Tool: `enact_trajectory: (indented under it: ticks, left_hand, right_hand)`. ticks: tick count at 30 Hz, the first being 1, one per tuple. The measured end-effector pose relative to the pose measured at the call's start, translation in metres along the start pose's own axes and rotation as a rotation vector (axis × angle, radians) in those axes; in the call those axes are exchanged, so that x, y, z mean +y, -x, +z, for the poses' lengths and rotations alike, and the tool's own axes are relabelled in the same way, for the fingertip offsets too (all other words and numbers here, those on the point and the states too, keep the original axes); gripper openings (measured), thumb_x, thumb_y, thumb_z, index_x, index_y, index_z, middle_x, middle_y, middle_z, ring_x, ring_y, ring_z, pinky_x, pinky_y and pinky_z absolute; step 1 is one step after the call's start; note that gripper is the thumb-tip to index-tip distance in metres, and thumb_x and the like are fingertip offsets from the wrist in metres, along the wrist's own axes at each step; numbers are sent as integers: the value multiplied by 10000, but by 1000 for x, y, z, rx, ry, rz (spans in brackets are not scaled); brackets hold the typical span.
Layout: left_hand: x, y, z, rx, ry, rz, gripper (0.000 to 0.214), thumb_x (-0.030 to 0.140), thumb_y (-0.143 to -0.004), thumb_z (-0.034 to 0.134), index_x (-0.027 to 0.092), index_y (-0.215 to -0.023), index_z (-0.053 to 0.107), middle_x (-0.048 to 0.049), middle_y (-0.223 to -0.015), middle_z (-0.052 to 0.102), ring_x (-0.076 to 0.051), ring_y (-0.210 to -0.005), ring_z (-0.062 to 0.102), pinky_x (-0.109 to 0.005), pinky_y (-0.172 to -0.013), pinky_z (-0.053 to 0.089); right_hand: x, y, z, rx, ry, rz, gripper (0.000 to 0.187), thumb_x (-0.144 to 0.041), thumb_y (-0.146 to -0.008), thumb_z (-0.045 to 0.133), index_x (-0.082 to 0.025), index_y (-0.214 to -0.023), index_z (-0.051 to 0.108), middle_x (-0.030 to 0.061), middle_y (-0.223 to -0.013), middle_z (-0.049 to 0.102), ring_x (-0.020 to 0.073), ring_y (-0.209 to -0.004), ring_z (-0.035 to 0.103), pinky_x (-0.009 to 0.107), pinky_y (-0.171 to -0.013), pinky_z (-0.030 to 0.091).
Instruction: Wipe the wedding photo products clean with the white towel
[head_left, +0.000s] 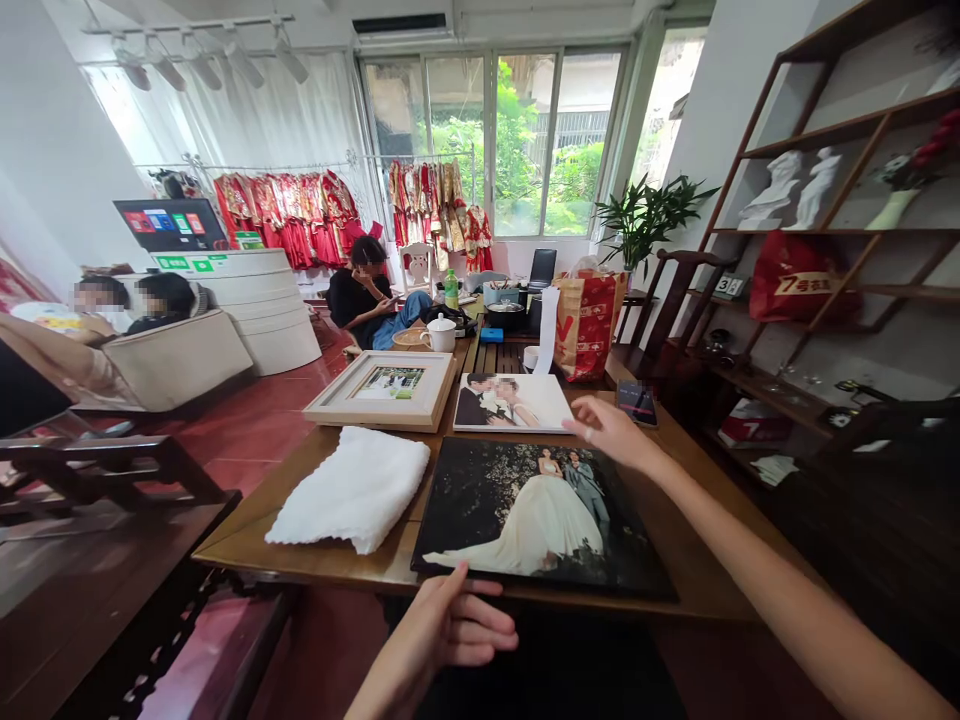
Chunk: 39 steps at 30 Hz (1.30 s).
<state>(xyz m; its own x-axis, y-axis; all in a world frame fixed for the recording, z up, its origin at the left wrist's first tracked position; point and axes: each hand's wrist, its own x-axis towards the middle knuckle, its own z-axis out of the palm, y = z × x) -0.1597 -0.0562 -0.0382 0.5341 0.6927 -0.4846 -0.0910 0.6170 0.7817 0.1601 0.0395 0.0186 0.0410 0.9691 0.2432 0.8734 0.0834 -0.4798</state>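
Observation:
A dark photo panel (480, 500) of a couple in wedding clothes lies flat at the table's near edge. Below its front edge is my left hand (461, 625), palm turned inward and fingers apart, with nothing in it. My right hand (615, 432) hovers over the panel's far right part, fingers loosely spread and holding nothing I can see. Its fingertips come close to the right corner of a lighter photo panel (517, 405) showing a couple; whether they touch it I cannot tell. A folded white cloth (349, 490) rests left of the dark panel.
Behind the cloth lies a framed photo (330, 402). A phone (637, 402), a red paper bag (589, 325), a white teapot (441, 332) and a green bottle (451, 290) stand or lie farther back on the table (247, 530). A seated person (367, 290) is beyond.

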Motion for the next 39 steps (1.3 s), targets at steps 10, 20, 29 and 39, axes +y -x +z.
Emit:
enact_trajectory:
  ticks: [10,20,29,39]
  left_hand:
    - [-12,39,13,-96,117,-6,572,593,-826,504,63,-1011,614,-131,-834,705,-231,-788,687,-216,-582,509]
    - [0,43,18,-101,-39,-42,569,595,-833,471,62,-890,663,-73,-590,672,-166,-597,679,-155,-476,452]
    - [9,75,23,317,-464,430,478,574,-800,500,135,-964,593,-88,-728,689,-216,-681,658,-250,-545,476]
    - [53,61,-94,714,-1771,982,646,90,-594,383,190,-1221,506,-83,-1320,475,-287,-1243,383,-464,-1004,329]
  right_hand:
    - [-35,200,2,-111,33,-157,719,-548,-730,602,-402,-1372,314,-18,-1536,123,328,-1383,155,573,-1091,175]
    - [-19,189,10,-67,-35,-238,462,-382,-838,549,-419,-1288,450,-31,-1393,445,304,-1341,296,598,-1065,257]
    - [-18,188,24,-8,-63,-226,595,-448,-755,634,-330,-1310,457,16,-1358,496,301,-1320,341,558,-1064,309]
    - [-13,169,29,79,-175,-192,493,-426,-761,624,-311,-1234,544,44,-1379,471,300,-1301,376,545,-1068,302]
